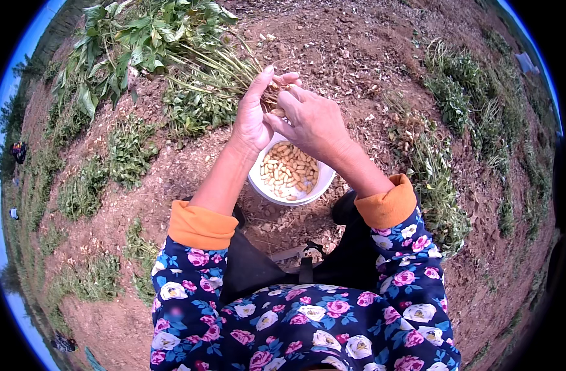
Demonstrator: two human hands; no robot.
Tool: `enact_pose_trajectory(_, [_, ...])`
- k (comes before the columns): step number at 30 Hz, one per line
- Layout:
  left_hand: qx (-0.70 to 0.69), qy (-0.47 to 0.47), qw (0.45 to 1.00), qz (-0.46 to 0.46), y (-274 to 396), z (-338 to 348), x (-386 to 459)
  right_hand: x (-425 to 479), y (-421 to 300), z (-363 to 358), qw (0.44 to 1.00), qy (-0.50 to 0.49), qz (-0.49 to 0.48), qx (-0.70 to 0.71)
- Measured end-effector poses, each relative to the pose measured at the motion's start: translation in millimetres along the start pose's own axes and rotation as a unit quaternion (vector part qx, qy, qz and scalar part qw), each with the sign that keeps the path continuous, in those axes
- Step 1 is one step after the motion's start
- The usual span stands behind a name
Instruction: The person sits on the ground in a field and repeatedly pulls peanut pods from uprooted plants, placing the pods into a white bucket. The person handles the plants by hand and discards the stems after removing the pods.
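Observation:
A leafy bunch of peanut plants [208, 60] stretches from the upper left to my hands. My left hand [255, 109] grips its stems near the root end, palm partly turned up. Bent over the roots from the right, my right hand [310, 118] has its thumb and fingers closed on a peanut pod [278, 112]. Directly below both hands stands a white plastic bucket [327, 178], with many peanut pods [290, 169] lying inside it. Part of its far rim is hidden by my hands.
Heaps of pulled peanut plants lie on the reddish soil at left [132, 148] and at right [431, 185], the right one with pods showing. My knees are on both sides of the bucket's near end. A dark object [18, 152] is far off at left.

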State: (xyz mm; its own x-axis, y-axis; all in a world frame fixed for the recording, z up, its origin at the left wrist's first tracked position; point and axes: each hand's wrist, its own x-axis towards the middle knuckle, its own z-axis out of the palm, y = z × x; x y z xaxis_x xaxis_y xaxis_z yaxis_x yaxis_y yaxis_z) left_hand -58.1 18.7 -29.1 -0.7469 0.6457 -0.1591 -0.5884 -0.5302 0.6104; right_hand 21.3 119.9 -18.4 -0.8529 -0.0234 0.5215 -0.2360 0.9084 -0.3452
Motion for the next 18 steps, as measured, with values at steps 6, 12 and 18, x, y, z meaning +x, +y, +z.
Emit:
enact_pose_trajectory(6, [0.021, -0.022, 1.000, 0.006, -1, -8, 3, -3, 5, 10, 1.000, -0.020, -0.002, 0.014])
enact_pose_trajectory(12, [0.019, -0.006, 1.000, 0.020, -1, -8, 3, -2, -2, 4, 0.990, -0.088, 0.042, 0.105])
enact_pose_trajectory(18, [-0.058, 0.028, 0.994, 0.088, 27, -11, 8, -7, -3, -10, 0.971, -0.209, 0.027, 0.117])
